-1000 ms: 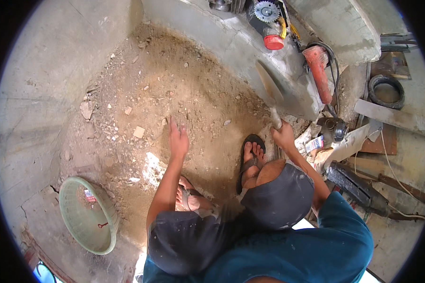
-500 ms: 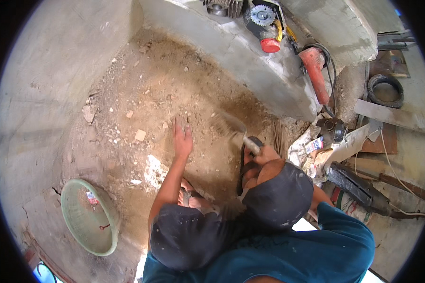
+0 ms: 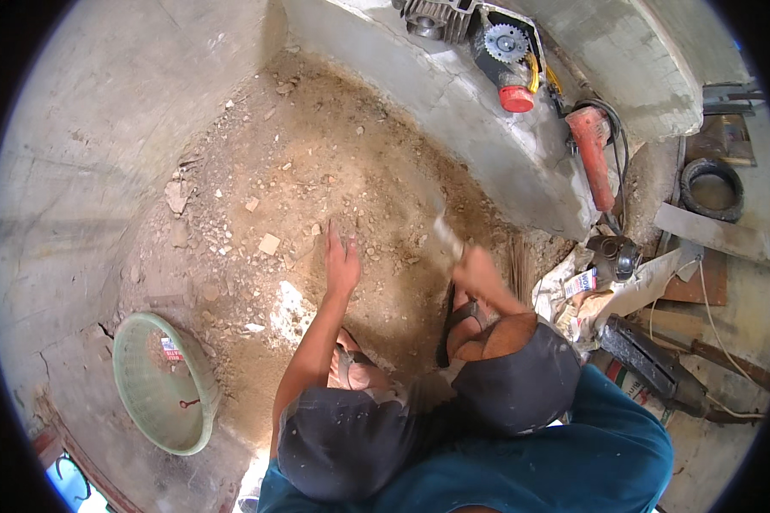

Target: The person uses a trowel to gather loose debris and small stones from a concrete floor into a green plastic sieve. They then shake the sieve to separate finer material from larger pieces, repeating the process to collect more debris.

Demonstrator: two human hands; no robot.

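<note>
My left hand (image 3: pixel 342 263) is stretched over the loose dirt (image 3: pixel 342 162), its fingers extended and holding nothing. My right hand (image 3: pixel 477 272) is closed round the pale handle of a trowel (image 3: pixel 447 235), just above my right foot. The trowel is smeared by motion, and its blade can hardly be made out against the soil. Small stones and broken chips are scattered through the dirt, with a flat tan chip (image 3: pixel 269 244) lying left of my left hand.
A pale green plastic basket (image 3: pixel 158 385) stands at the left, a small packet and a red piece inside. On the concrete ledge (image 3: pixel 453 111) sit engine parts and a red angle grinder (image 3: pixel 592 154). Clutter at the right includes a black ring (image 3: pixel 712 190) and a dark exhaust-like part (image 3: pixel 654 363).
The trowel has swung from lying low toward the left to a steeper, blurred position. My right hand has risen slightly off my foot. The whole view has shifted a little.
</note>
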